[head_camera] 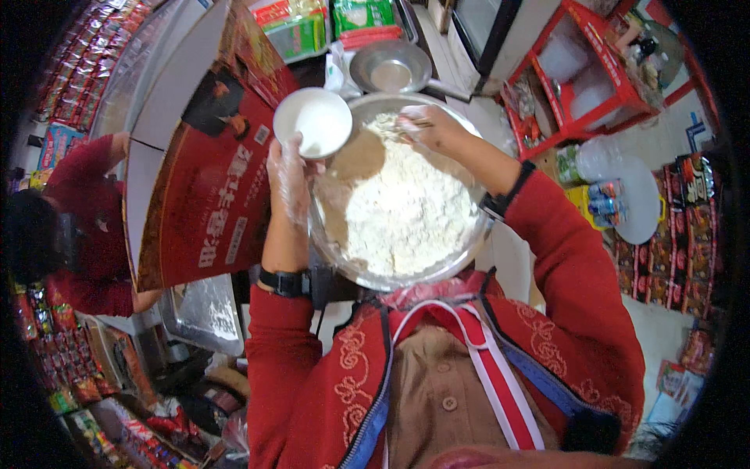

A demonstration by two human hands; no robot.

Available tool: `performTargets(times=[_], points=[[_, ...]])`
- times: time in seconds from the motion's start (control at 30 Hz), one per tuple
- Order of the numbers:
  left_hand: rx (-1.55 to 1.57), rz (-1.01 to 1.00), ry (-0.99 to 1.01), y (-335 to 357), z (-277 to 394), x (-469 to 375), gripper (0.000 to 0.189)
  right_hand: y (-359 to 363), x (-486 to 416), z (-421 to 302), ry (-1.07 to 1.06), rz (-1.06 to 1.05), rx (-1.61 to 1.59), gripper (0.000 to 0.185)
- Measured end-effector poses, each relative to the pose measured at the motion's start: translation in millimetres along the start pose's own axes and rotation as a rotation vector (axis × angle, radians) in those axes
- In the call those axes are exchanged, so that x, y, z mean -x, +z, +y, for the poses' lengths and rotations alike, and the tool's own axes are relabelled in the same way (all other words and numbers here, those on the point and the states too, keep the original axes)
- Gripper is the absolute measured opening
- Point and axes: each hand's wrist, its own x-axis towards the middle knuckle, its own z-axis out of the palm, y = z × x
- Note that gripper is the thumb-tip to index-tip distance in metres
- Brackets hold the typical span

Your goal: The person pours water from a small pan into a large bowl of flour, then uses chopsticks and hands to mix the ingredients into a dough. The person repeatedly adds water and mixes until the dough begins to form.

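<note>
A wide metal basin (473,240) in front of me holds a large heap of white flour (410,217), crumbly in places. My left hand (288,170), in a thin clear plastic glove, grips a white bowl (313,120) by its near rim, thumb over the edge. The bowl is over the basin's upper left rim; its inside looks white, and I cannot tell what it contains. At the far side of the heap, my right hand (430,128) has its fingers in lumpy flour. White coats the fingertips, and their grip is partly hidden.
A metal pan with a handle (389,67) lies just beyond the basin. To the left stands a large red printed cardboard box (222,193), with a person in dark red (88,228) behind it. Trays of green and red packets (363,17) are at the top; a red rack (577,82) stands right.
</note>
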Motion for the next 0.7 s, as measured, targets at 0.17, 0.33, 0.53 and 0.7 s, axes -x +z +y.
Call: performTargets(times=[0.17, 0.33, 0.53, 0.7], points=[[0.003, 0.007, 0.006, -12.1, 1.4, 11.1, 0.038, 35.0, 27.1, -37.2, -0.085, -0.177, -0.146, 0.024], [-0.018, 0.111, 0.053, -21.8, 1.8, 30.4, 0.04, 48.0, 33.9, -49.1, -0.158, -0.353, -0.164, 0.026], [-0.098, 0.128, 0.032, -21.4, 1.4, 38.4, 0.039, 32.5, 10.4, -16.5, -0.009, -0.241, -0.158, 0.018], [-0.154, 0.131, 0.04, -24.8, -5.0, 33.9, 0.038, -36.8, 5.9, 6.4, -0.149, -0.124, -0.202, 0.02]])
